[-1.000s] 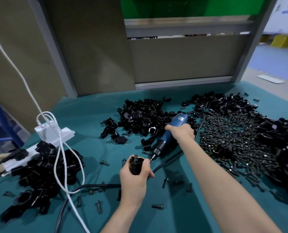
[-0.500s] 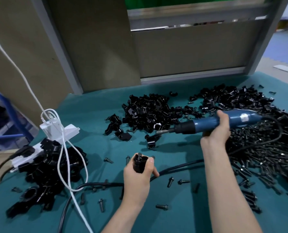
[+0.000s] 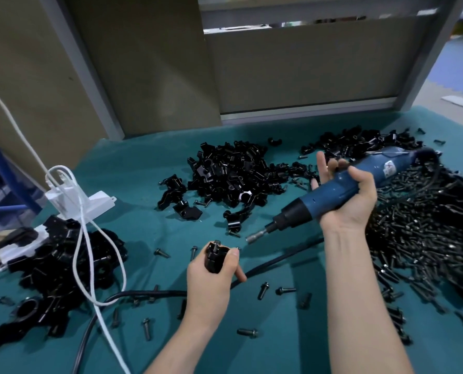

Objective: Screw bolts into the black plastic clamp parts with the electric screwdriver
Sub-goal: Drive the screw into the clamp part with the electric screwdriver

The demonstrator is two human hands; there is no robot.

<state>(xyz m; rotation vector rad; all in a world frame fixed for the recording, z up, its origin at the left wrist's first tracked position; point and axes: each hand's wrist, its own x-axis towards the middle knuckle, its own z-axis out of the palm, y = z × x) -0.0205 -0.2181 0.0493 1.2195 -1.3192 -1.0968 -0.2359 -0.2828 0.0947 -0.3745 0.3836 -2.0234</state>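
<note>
While the left grip [image 3: 211,276] clasps a clamp part [image 3: 215,257] at lower centre, a bolt [image 3: 216,242] standing in its top, the right grip [image 3: 351,203] grasps the electric screwdriver [image 3: 330,194] clear of it. Heaps of loose parts [image 3: 233,174] and bolts [image 3: 427,238] suggest most work remains.

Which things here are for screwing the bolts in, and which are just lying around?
For the job:
electric screwdriver, held by the right hand
clamp part, held by the left hand
heap of bolts
heap of clamp parts

Just lying about:
white charger with its cable
grey partition wall
</note>
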